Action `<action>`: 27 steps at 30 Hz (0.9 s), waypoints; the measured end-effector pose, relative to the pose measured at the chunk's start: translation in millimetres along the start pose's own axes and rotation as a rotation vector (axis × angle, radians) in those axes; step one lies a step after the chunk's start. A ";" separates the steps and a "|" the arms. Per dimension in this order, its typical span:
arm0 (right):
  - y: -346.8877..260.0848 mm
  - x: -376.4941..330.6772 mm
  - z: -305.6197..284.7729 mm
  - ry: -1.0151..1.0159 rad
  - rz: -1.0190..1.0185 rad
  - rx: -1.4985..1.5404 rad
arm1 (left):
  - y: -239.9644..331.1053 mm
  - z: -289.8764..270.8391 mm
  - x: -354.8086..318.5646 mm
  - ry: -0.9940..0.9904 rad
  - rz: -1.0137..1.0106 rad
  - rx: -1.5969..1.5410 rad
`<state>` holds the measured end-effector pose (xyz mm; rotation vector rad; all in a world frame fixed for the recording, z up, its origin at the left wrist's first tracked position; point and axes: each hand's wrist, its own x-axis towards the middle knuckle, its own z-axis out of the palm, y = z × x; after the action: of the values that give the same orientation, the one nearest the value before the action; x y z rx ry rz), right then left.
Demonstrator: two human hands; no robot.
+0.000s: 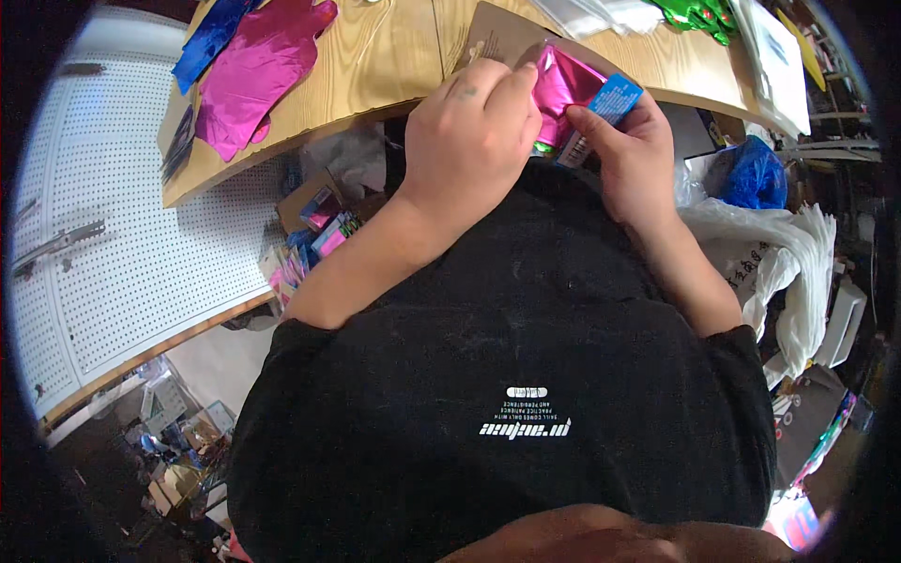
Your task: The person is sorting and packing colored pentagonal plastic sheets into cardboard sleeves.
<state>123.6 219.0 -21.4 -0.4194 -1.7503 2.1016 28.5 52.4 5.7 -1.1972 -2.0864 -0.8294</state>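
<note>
Left hand (474,131) is pinching the left edge of a shiny magenta foil piece (568,86) at twelve o'clock, its knuckles partly hiding the fingertips. At nearly two, the right hand (624,150) is gripping a blue printed card (615,101), thumb in front; the foil piece is sitting between both hands at one o'clock, with the card at its right side. A crumpled white plastic bag (798,253) is hanging near three, and a bright blue plastic bag (758,175) is resting past two. Beyond the hands, a pale wood-grained desk (375,56) is carrying a flat brown cardboard piece (497,33) at twelve. Between ten and eleven, a larger magenta foil sheet (263,75) is lying just beside a dark-blue foil sheet (211,38); crinkled green foil (699,17) is lying between one and two.
</note>
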 end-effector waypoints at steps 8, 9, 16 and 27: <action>2.1 -0.8 3.2 0.032 0.005 -0.014 | -1.4 -1.9 -3.1 -0.064 -0.098 0.021; 3.2 -0.5 4.9 0.041 -0.014 -0.010 | -1.4 -2.0 -4.0 -0.075 -0.097 0.027; -2.4 1.3 9.1 0.063 -0.050 0.019 | 0.3 -0.8 -4.0 -0.017 -0.162 -0.078; -15.5 1.2 14.0 0.041 -0.080 0.387 | 9.9 -11.6 -10.5 0.099 -1.003 -1.560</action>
<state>117.7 209.8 -3.6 -0.2739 -1.2721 2.2843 43.9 42.2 7.5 -0.4243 -1.6332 -3.1806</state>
